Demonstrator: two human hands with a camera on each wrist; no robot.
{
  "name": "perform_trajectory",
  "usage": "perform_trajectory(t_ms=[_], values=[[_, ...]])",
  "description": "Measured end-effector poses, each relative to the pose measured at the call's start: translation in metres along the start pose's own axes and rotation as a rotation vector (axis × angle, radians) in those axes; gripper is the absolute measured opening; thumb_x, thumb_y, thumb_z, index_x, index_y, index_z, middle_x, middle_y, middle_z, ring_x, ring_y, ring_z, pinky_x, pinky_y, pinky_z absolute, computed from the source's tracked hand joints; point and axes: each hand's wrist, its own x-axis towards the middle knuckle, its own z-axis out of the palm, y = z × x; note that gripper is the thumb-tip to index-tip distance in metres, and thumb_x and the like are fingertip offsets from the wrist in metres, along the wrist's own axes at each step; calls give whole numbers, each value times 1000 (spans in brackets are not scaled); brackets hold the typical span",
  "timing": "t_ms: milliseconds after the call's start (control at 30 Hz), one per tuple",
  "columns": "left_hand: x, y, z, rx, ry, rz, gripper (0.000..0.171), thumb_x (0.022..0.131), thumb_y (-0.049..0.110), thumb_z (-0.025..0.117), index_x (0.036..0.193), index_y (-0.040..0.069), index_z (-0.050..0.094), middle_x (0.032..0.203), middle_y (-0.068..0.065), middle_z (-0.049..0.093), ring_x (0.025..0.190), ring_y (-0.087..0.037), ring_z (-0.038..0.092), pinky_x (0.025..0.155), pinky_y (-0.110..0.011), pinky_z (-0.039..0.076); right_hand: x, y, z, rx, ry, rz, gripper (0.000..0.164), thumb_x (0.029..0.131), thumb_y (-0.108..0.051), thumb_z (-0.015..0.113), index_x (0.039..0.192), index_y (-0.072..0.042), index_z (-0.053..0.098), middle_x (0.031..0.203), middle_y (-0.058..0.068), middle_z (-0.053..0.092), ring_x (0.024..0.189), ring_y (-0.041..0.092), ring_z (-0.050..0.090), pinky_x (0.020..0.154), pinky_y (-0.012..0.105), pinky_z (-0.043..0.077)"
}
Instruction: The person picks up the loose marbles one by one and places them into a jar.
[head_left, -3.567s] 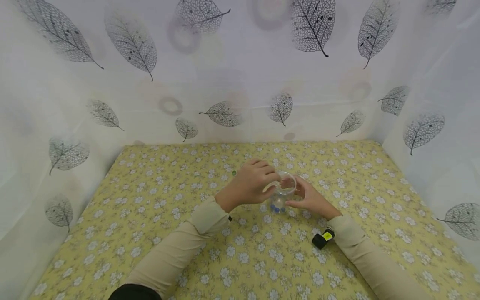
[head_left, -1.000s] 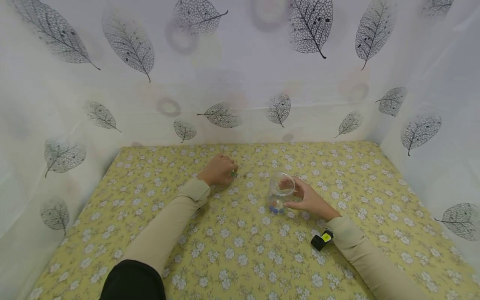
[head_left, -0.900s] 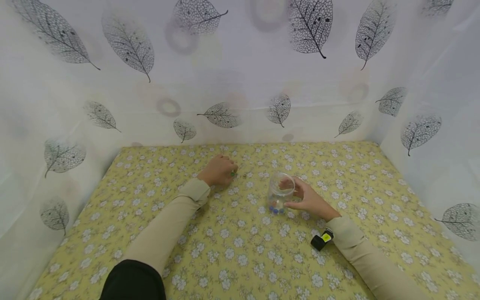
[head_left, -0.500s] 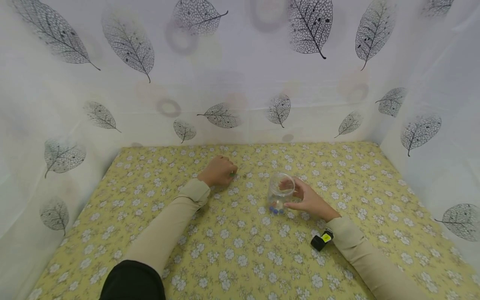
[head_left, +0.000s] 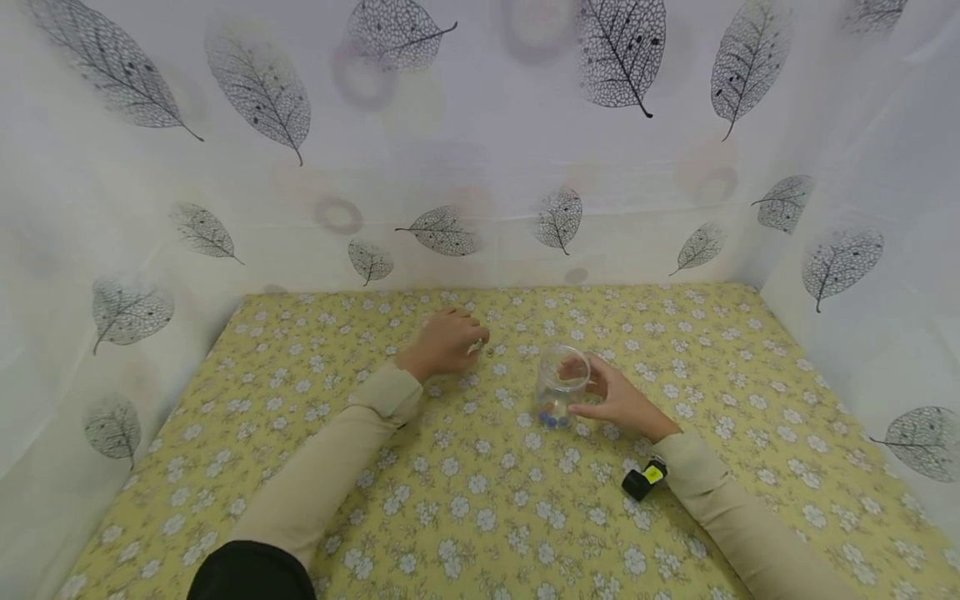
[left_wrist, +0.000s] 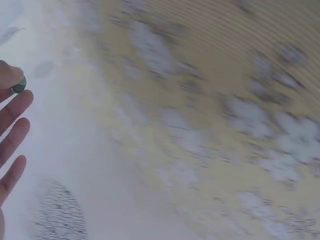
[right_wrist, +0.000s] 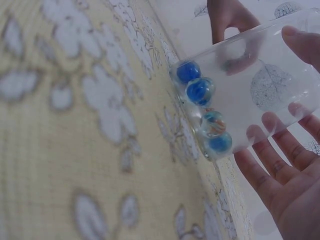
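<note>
My left hand (head_left: 447, 342) is at the back of the table, left of the jar. In the left wrist view its thumb and forefinger pinch a dark green marble (left_wrist: 19, 86), while the other fingers stand apart. A clear, lidless jar (head_left: 558, 375) stands upright on the table. Round its right side curves my right hand (head_left: 618, 400), thumb in front and fingertips against the wall. Blue marbles (right_wrist: 200, 91) and a clear marble with orange streaks (right_wrist: 213, 123) lie on the jar's bottom.
A tiny roundish thing (head_left: 490, 352) lies on the yellow flowered tablecloth (head_left: 480, 500), just right of my left hand. White leaf-printed curtains (head_left: 495, 167) close off the back and both sides. A black strap device (head_left: 643, 480) sits at my right wrist.
My left hand went from the jar's mouth left to the green marble on the cloth, took it between its fingers, and has now moved slightly right with it. The right hand stays on the jar.
</note>
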Motion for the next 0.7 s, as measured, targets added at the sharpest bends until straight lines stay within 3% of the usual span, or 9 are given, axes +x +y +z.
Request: perform_trajectory(t_ms=[167, 267, 433, 700], values=[[6, 17, -20, 52, 107, 35, 8, 80, 20, 68, 88, 21, 68, 85, 5, 71, 82, -14, 63, 83, -33, 51, 0, -1, 0, 3, -1, 0, 61, 85, -12, 69, 137, -5, 39, 134, 20, 47, 123, 34, 47, 99, 27, 45], [9, 27, -29, 69, 146, 48, 7, 81, 22, 68, 88, 22, 68, 86, 6, 71, 83, -13, 63, 83, -32, 51, 0, -1, 0, 7, -1, 6, 62, 85, -12, 69, 137, -4, 38, 134, 20, 47, 123, 36, 47, 100, 34, 45], [14, 43, -42, 50, 155, 62, 8, 82, 23, 67, 90, 22, 70, 89, 7, 72, 86, -13, 63, 86, -33, 50, 0, -2, 0, 19, -1, 22, 64, 85, -12, 69, 139, -5, 36, 135, 20, 45, 125, 39, 45, 101, 53, 40], [20, 64, -58, 45, 217, 86, 10, 82, 26, 68, 91, 23, 71, 90, 8, 71, 87, -11, 64, 87, -30, 50, -1, -3, 0, 24, -2, 16, 64, 85, -12, 69, 139, -4, 35, 136, 20, 45, 123, 25, 49, 99, 51, 42]])
